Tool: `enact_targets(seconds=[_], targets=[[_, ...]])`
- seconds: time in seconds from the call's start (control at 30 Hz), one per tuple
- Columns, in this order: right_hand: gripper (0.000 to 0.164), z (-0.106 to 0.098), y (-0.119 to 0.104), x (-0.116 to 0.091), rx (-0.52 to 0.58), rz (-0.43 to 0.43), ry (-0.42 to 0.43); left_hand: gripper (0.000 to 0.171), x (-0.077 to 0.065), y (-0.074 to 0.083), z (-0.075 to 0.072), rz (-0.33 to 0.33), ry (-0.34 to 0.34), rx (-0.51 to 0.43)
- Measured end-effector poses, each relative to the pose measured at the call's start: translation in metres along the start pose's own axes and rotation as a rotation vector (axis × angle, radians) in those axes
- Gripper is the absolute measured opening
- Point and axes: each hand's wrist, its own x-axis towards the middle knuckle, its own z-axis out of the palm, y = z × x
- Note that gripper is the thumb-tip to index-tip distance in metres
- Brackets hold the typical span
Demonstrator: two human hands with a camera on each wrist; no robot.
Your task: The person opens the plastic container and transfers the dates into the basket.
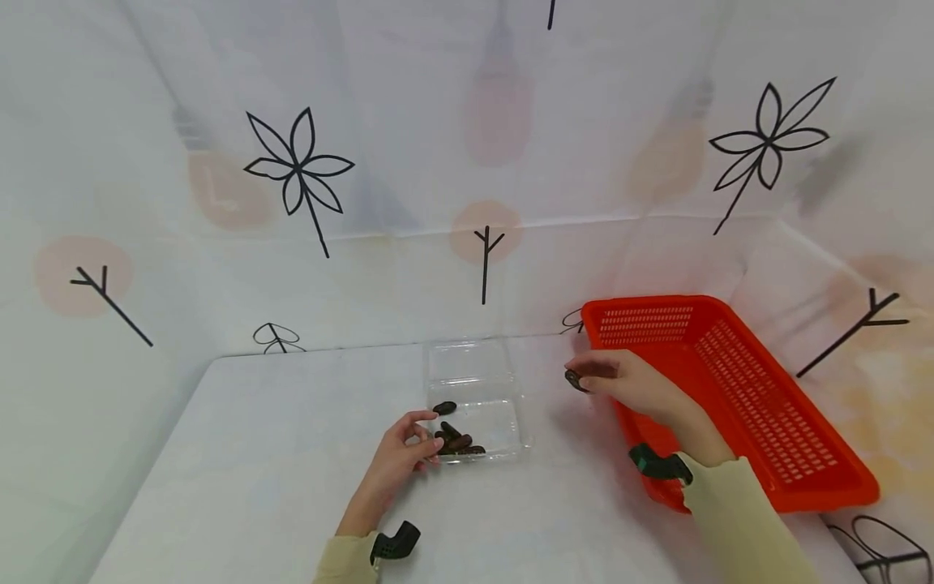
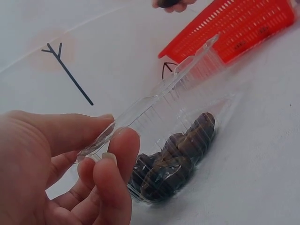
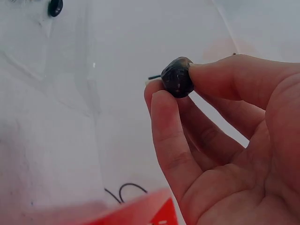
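An opened clear plastic box (image 1: 499,426) with its lid (image 1: 467,361) folded back stands mid-table. Several dark brown dates (image 1: 458,444) lie in its left part, and another date (image 1: 444,408) sits farther back at the left edge. My left hand (image 1: 400,456) pinches the box's rim (image 2: 101,140) at the near left. To the right of the box, beside the basket's left rim, my right hand (image 1: 635,385) is raised. Its thumb and fingertips pinch one wrinkled dark date (image 3: 178,78), well apart from the box.
A red perforated plastic basket (image 1: 657,302) stands on the right, partly behind my right forearm. White patterned cloth (image 1: 409,284) hangs behind the white-covered table (image 1: 284,438). Each wrist carries a black band mount (image 1: 397,541).
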Motion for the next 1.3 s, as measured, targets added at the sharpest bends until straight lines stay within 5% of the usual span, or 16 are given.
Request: enact_targets(seconds=[0.63,1.3], targets=[[0.034,-0.043,0.04,-0.044,-0.119,-0.027,0.1,0.051,-0.002,-0.001,0.003,0.001,0.006,-0.035],[0.044,-0.059,0.065,-0.058,-0.117,0.067,0.102,0.05,-0.003,-0.001,0.004,0.011,0.008,-0.063]])
